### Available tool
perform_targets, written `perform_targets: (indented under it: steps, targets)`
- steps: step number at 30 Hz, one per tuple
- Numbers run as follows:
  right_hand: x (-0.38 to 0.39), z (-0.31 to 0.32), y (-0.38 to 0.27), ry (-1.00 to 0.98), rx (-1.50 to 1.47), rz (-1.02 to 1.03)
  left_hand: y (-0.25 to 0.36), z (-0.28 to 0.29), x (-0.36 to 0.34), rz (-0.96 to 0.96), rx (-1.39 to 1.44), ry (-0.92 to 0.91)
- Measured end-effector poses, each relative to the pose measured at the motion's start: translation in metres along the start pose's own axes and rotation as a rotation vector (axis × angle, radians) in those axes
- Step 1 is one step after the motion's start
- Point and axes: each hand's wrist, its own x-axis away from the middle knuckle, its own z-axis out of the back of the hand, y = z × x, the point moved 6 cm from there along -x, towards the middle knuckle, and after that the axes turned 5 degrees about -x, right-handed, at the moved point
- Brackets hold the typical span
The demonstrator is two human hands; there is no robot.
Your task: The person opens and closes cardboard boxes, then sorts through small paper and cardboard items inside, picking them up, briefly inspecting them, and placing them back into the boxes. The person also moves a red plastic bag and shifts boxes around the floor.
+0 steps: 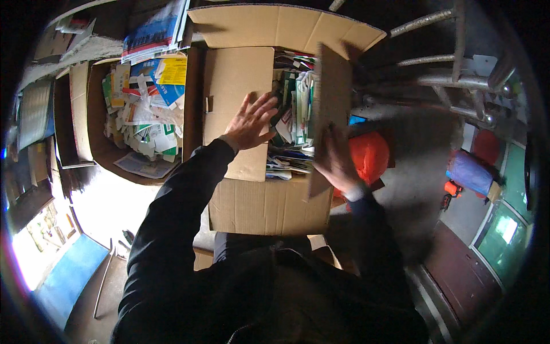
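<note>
A large cardboard box (269, 206) stands in front of me, with folded cartons and papers (303, 109) packed inside. Its left flap (238, 69) lies folded inward over part of the contents. On that flap rests my left hand (251, 122), open, its fingers spread near the flap's inner edge. The right flap (333, 86) stands raised and tilted. My right hand (337, 157) touches its outer side with fingers stretched out, slightly blurred. The far flap (286, 26) and the near flap are folded outward.
To the left, another open cardboard box (192, 109) holds flattened packaging. Beyond my right hand are a red bag (368, 155) and a metal tube frame (441, 80). A blue sheet (71, 281) leans at lower left; a green-paned door (504, 235) is at far right.
</note>
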Motion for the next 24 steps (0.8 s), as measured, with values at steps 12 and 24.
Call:
perform_targets:
  steps: [12, 24]
  targets:
    - [-0.069, -0.085, 0.018, -0.006, 0.357, -0.354, 0.000, -0.044, -0.025, -0.015, -0.099, -0.166]
    - [-0.106, -0.122, 0.019, 0.046, 0.258, -0.110, -0.012, -0.060, -0.037, 0.083, 0.062, -0.028]
